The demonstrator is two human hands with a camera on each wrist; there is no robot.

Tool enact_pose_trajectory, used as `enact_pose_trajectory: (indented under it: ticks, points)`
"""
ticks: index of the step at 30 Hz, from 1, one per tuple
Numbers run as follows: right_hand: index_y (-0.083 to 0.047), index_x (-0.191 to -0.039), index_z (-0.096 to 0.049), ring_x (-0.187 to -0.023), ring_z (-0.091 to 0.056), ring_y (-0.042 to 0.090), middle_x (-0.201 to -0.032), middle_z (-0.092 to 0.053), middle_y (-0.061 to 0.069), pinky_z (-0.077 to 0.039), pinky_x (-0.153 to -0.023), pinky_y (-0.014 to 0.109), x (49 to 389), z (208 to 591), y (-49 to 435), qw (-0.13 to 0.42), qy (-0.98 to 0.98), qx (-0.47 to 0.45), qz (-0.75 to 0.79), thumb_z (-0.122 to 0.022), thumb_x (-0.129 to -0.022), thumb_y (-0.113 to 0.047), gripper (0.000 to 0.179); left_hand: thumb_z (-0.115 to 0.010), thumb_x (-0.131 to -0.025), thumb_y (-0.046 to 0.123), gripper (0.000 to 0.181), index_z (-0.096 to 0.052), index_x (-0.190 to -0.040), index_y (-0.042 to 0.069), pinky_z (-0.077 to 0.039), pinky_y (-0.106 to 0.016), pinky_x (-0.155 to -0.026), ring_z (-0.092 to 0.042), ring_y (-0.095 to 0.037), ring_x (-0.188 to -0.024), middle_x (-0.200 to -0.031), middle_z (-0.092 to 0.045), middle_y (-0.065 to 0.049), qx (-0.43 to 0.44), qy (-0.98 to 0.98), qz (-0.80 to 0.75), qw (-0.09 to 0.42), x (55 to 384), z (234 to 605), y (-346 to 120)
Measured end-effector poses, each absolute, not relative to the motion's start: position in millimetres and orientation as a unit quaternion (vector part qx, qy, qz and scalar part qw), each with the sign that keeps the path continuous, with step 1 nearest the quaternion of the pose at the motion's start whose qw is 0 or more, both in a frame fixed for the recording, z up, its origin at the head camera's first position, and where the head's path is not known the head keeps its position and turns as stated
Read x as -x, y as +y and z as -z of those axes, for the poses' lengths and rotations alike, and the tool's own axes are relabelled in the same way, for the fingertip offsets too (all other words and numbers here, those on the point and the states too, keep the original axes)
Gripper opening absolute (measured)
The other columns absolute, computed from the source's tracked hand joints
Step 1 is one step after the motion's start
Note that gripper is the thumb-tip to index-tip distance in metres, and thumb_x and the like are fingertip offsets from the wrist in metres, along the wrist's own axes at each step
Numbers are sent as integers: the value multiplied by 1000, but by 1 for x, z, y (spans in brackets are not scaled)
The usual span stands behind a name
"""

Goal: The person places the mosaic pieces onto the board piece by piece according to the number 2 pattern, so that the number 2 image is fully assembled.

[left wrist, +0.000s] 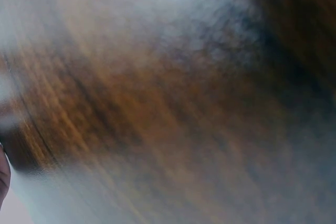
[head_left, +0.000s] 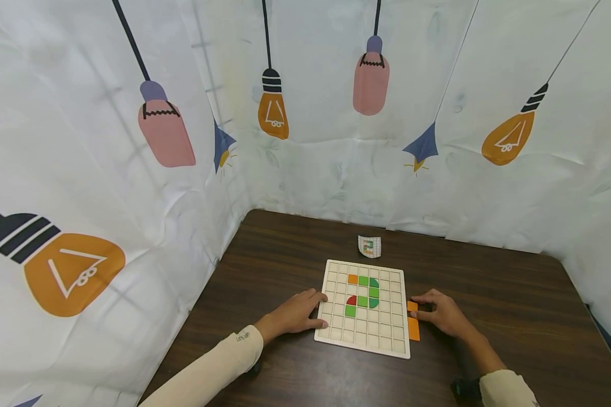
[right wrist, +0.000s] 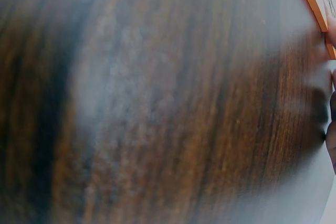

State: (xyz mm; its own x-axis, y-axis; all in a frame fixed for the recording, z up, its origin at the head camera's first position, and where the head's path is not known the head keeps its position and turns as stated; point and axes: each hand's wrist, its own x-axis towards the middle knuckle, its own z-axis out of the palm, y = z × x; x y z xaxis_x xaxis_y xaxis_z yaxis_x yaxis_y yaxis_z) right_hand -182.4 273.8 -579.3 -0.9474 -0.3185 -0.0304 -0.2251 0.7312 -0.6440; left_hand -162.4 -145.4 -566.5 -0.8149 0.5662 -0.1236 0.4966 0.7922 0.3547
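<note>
A cream square board (head_left: 336,333) with a grid of cells lies on the dark wooden table. Several green tiles (head_left: 362,302), an orange tile (head_left: 353,279) and a red rounded tile (head_left: 352,300) sit in its cells. My left hand (head_left: 297,312) rests on the board's left edge, thumb and fingers spread apart. At the right edge, the thumb and index finger of my right hand (head_left: 444,314) pinch a flat orange piece (head_left: 413,329), which lies against the board. Its orange edge (right wrist: 312,1) also shows in the right wrist view, beside the fingers.
Behind the board lies a small paper card (head_left: 369,246) with a coloured grid pattern. White cloth (head_left: 315,169) printed with lamps hangs behind and beside the table (head_left: 285,243). Mostly blurred tabletop fills both wrist views.
</note>
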Motion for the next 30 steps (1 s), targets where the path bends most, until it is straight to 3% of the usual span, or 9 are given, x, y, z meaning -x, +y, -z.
enact_pose_trajectory:
  ticks: [8, 16, 30]
  points:
    - [-11, -117, -76, -74, -43, 10, -100, -60, 1, -37, -61, 24, 183, 580, 271, 74, 932, 134, 328, -81, -84, -29, 38, -65, -91, 60, 63, -52, -139, 21, -45, -30, -88, -48, -6, -92, -108, -54, 6, -285, 939, -158, 112, 163, 567, -146]
    - [-12, -108, -76, -73, -44, 4, -97, -62, -2, -38, -62, 22, 181, 583, 271, 27, 929, 177, 324, -81, -84, -22, 26, -66, -90, 60, 64, -52, -139, 21, -45, -32, -90, -49, -7, -94, -111, -55, 5, -285, 939, -157, 112, 163, 566, -145]
    - [-13, -109, -72, -73, -46, 8, -103, -66, 2, -39, -62, 23, 178, 582, 268, 23, 937, 152, 312, -81, -85, -21, 27, -66, -90, 59, 64, -52, -139, 19, -46, -30, -89, -50, -8, -94, -112, -56, 3, -286, 939, -155, 110, 160, 564, -145]
